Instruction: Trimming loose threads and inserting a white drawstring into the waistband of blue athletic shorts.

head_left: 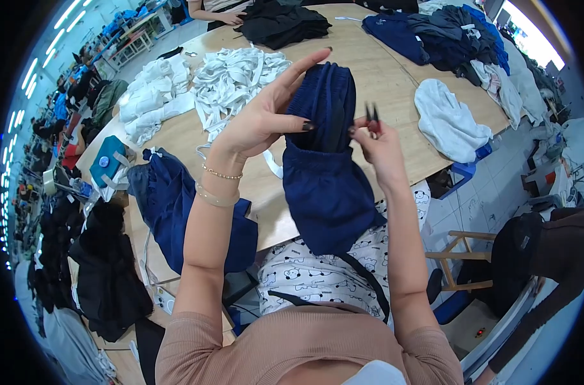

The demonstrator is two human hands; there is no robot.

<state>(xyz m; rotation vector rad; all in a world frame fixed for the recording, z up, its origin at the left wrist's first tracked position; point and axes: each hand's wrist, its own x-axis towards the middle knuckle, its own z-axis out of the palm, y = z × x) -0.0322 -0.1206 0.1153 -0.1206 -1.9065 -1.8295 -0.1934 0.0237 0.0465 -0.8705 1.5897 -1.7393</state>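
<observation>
- Left hand (256, 122) fingers (304, 64): index stretched up along the left edge of the navy garment (324, 167), thumb pressed in from the side near the waistband fold, so it's pinching cloth, not slack.
- Right hand (380, 149) fingers (355, 130): curled shut on the garment's right edge at about the same height as the left thumb. Same hand also carries small thread snips (372, 115), blades pointing up, tips apart from the cloth.
- Garment is held up in the air between both hands, above the lap and the near edge of the wooden table (381, 70). Long axis runs roughly vertical: bunched top end up by the left index tip, wider lower part hanging down over the printed white fabric (311, 276) on the lap.
- Key relation: snips sit just right of the top of the garment, blades near-parallel to its long axis. Right hand is the nearer one to that edge; left hand braces from the opposite side.
- Can't tell what's at the pinch point, too dark and small.
- Around: heap of white strips (237, 80) beyond the left hand, another navy piece (176, 205) draped over the table edge at left, pale grey garment (449, 122) at right, dark stacks at the far side.
- Another person's hand (228, 18) rests at the far table edge, well apart.
</observation>
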